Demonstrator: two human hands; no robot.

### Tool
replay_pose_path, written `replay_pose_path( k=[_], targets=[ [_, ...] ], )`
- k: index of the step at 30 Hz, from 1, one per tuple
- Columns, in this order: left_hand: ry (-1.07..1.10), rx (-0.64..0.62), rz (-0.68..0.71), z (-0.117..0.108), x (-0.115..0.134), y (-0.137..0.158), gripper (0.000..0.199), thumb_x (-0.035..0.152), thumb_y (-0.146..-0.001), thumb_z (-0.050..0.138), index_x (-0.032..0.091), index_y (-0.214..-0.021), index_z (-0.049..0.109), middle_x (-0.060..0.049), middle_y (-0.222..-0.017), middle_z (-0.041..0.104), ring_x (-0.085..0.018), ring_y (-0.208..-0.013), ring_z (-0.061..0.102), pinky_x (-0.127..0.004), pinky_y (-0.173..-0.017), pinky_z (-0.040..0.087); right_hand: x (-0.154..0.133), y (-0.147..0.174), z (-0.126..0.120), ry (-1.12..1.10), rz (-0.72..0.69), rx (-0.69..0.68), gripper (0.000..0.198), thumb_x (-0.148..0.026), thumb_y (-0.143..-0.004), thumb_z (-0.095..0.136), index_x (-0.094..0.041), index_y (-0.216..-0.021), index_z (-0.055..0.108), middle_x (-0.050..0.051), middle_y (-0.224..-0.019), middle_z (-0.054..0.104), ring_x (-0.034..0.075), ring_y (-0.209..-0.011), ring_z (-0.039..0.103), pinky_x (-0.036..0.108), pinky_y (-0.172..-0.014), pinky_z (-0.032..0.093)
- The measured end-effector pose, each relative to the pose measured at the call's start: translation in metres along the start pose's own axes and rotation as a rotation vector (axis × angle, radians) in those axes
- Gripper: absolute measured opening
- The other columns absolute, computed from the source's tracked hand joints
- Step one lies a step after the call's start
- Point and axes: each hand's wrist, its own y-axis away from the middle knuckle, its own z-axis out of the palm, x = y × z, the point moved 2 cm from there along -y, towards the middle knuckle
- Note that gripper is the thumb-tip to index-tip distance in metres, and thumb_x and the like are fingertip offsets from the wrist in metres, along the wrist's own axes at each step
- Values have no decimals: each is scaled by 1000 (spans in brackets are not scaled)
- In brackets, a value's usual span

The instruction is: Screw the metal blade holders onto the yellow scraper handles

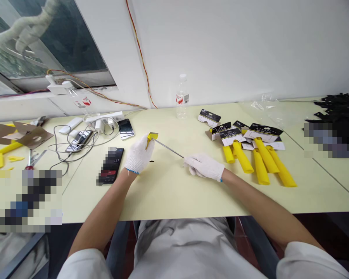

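Observation:
In white knit gloves, both of my hands work above the middle of the table. My left hand is closed around a small yellow scraper with a metal blade edge at its top. My right hand grips a screwdriver; its handle is hidden inside the glove. The long thin shaft slants up to the left, and its tip meets the yellow scraper. A small black piece lies on the table beside my left hand.
Yellow tubular handles with black-and-white cards lie at right. A plastic bottle stands by the wall. Left are phones, a power strip, cables and yellow parts. Black pieces are piled far right.

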Motion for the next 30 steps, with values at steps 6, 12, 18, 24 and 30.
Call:
replay_pose_path(
  k=[6, 12, 18, 24, 30],
  targets=[
    [9, 4, 20, 1, 2, 2, 36, 45, -118, 51, 21, -132, 73, -10, -95, 77, -30, -96, 74, -43, -91, 53, -2, 6, -1, -182, 104, -118, 51, -65, -109, 50, -20, -100, 72, -2, -65, 62, 12, -45, 43, 27, -47, 35],
    [5, 21, 3, 2, 1, 1, 34, 45, -118, 51, 21, -130, 72, -13, -104, 78, -34, -106, 75, -44, -95, 52, 8, -4, 3, 115, -39, 277, 32, -46, -95, 75, -23, -82, 59, 1, -80, 69, 19, -75, 62, 32, -72, 45],
    [5, 12, -11, 1, 0, 1, 35, 46, -119, 52, 17, -127, 71, -12, -101, 78, -33, -106, 74, -43, -95, 52, 2, -1, 0, 352, -119, 405, 34, -44, -106, 70, -22, -81, 62, 9, -89, 74, 26, -89, 68, 35, -79, 43],
    [5, 6, -24, 2, -2, 0, 40, 52, -121, 49, 18, -119, 71, -9, -88, 75, -30, -98, 71, -40, -91, 51, -3, -2, -2, 272, -66, 280, 39, -46, -109, 65, -22, -79, 59, 6, -80, 71, 23, -78, 66, 34, -74, 39],
    [-4, -7, -31, 1, -2, 0, 37, 48, -121, 52, 17, -113, 70, -6, -81, 72, -26, -88, 68, -37, -88, 50, -5, 6, 0, -198, 113, -105, 54, -64, -112, 50, -20, -86, 69, 0, -64, 62, 13, -49, 46, 28, -53, 37]
  ],
)
